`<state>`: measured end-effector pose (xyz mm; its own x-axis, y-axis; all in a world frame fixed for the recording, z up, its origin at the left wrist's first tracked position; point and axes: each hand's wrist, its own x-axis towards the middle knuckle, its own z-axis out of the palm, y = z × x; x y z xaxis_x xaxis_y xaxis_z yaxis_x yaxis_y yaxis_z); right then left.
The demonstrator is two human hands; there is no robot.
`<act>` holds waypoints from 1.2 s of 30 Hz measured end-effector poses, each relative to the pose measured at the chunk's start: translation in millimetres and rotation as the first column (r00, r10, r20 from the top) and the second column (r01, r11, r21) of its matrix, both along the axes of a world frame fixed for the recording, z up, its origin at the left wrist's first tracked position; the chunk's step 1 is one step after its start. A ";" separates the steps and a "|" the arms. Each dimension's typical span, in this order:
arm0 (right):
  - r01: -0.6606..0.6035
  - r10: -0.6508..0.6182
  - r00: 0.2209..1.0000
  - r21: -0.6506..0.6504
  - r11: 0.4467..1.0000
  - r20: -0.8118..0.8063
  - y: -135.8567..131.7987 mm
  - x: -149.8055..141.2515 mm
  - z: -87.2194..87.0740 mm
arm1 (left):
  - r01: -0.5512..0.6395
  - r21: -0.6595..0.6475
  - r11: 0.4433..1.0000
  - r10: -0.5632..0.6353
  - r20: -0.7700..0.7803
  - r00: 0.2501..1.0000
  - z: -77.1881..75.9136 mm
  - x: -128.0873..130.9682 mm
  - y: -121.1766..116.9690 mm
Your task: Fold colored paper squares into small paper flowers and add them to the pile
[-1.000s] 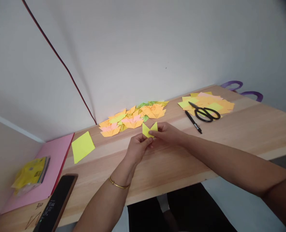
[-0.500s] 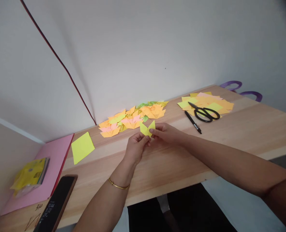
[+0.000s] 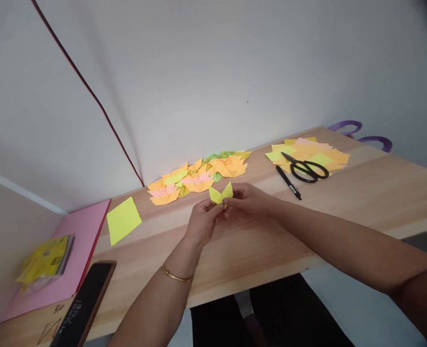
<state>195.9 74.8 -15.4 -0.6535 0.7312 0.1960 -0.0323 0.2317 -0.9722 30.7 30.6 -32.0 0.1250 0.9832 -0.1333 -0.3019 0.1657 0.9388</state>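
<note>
A small folded yellow paper with two upright points is pinched between both my hands above the table. My left hand is closed on its lower left edge, thumb in front. From the right, my right hand grips it with the thumb across the front near its base. The other fingers are partly hidden behind the paper. Just beyond my hands, against the wall, lies a heap of folded paper pieces in orange, pink, yellow and green, several with small dots drawn on them.
Black scissors rest on loose paper squares at the back right, beside a black pen. On the left are a yellow paper stack, pink sheets, a yellow packet and a phone.
My hands have shifted slightly left with the folded paper. Its two points now spread wider apart, and my right thumb has moved down to its base.
</note>
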 end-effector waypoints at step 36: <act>0.094 -0.093 0.996 -0.076 0.993 0.011 -9.2 -7.9 -0.7 | 0.084 -0.083 0.993 -0.083 0.008 0.997 6.0 1.7 -4.1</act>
<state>188.0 65.6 -16.1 -0.5828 0.8017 0.1324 -0.0065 0.1583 -0.9874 32.3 26.5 -26.1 0.2069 0.9547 -0.2138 -0.2884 0.2683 0.9191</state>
